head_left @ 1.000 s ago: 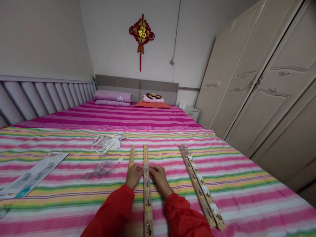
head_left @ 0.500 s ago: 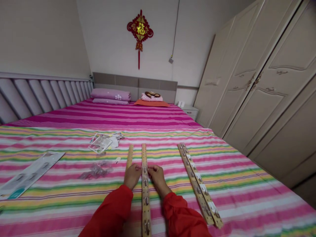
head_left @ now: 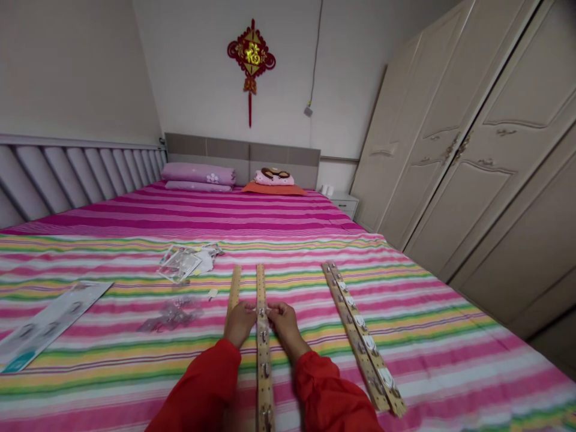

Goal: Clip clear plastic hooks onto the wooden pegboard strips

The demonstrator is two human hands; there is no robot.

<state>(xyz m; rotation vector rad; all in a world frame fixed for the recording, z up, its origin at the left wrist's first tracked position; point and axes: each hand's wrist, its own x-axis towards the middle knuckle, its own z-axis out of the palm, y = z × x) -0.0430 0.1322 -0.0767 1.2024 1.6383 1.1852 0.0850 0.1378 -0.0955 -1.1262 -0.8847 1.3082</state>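
A long wooden strip (head_left: 261, 288) with holes and small metal hooks lies lengthwise on the striped bed (head_left: 405, 336) in front of me. My left hand (head_left: 239, 324) and my right hand (head_left: 281, 322) meet over it, fingers pinched on a small hook (head_left: 261, 312) at the strip. A second bare wooden strip (head_left: 234, 287) lies just left of it, partly under my left hand. To the right lie two more strips (head_left: 360, 333) side by side, fitted with hooks. Both sleeves are red.
Clear plastic bags of small parts (head_left: 173, 312) and opened packets (head_left: 184, 261) lie left of the strips; a long printed card (head_left: 45, 324) lies at far left. Pillows (head_left: 198, 175) sit at the headboard. A tall wardrobe (head_left: 472, 150) stands along the right side.
The view has shifted slightly to the right and down. My hands stay pinched at the same spot on the strip, barely moving.
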